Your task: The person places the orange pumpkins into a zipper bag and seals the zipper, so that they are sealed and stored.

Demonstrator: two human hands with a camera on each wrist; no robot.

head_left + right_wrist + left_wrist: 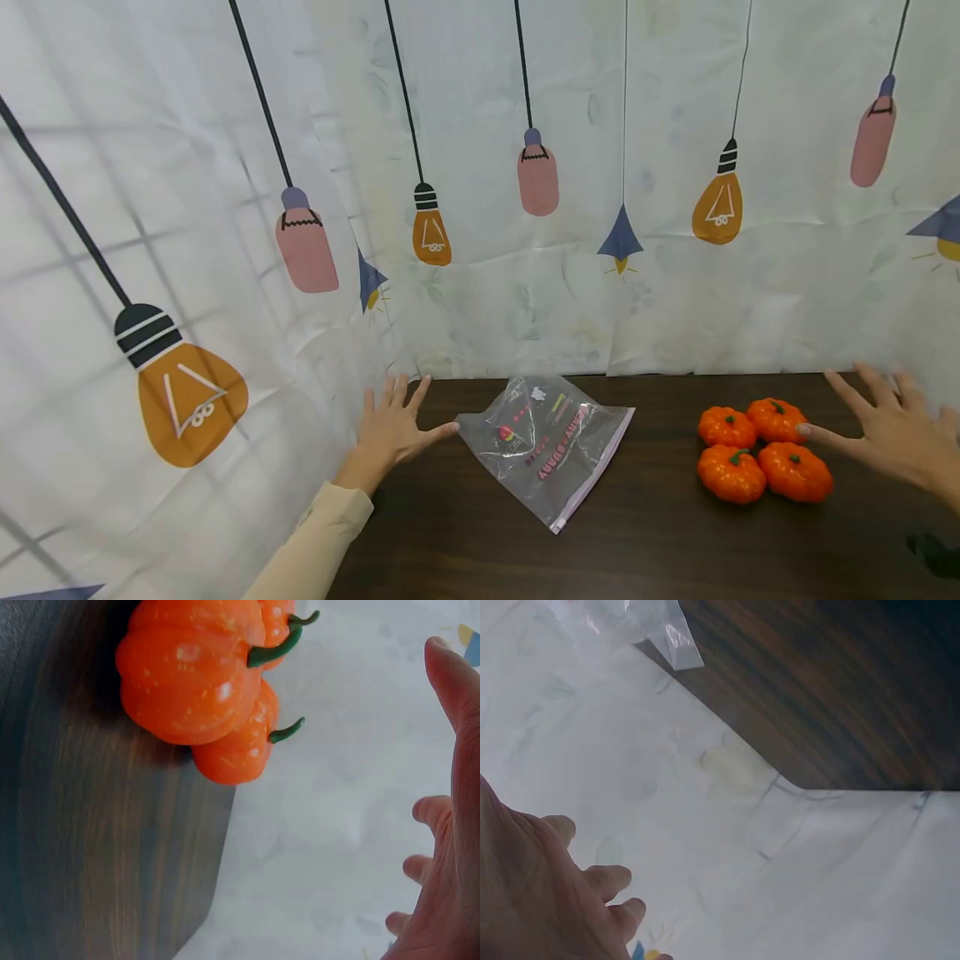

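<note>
On the dark wooden table lies a clear zip bag (543,442) with pink printing and a pale zip edge running along its right side. To its left, my left hand (393,429) has its fingers spread, the thumb close to the bag's corner; whether they touch I cannot tell. Several small orange pumpkins (795,472) with green stems sit in a cluster at the right. Beside them my right hand (888,429) is spread wide and holds nothing. In the right wrist view a pumpkin (191,671) stands apart from the fingers.
The table (637,550) has a dark brown grain. White cloth (480,325) printed with hanging lamps rises behind the table and along its left side. A dark object (933,554) shows at the lower right edge, too unclear to name.
</note>
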